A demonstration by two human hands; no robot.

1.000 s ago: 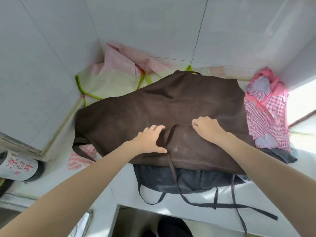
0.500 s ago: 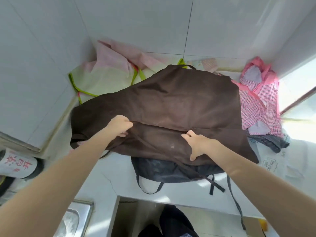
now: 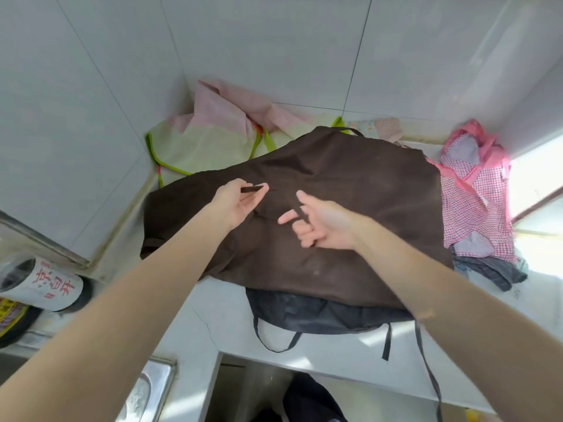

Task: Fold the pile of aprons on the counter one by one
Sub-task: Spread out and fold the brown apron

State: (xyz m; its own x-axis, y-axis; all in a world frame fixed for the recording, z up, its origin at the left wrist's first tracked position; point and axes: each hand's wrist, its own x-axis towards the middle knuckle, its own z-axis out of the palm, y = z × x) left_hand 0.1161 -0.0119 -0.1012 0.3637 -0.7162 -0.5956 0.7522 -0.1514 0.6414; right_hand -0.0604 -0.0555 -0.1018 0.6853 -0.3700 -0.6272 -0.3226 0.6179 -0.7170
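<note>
A brown apron lies spread over the pile on the counter. My left hand hovers over its left half and pinches the end of the apron's brown strap between thumb and fingertips. Just to the right, my right hand has its fingers partly curled, and a stretch of the same strap crosses between thumb and forefinger. Under the brown apron lies a black apron, whose ties hang over the counter's front edge.
A pale green and pink apron is bunched in the back left corner. A pink checked apron lies at the right by the window, with dark cloth below it. A white labelled jar stands at the left, above the steel sink.
Both hands have lifted off the brown apron's front fold and moved up over its middle. The left hand now pinches the strap end, and the right hand has taken the strap.
</note>
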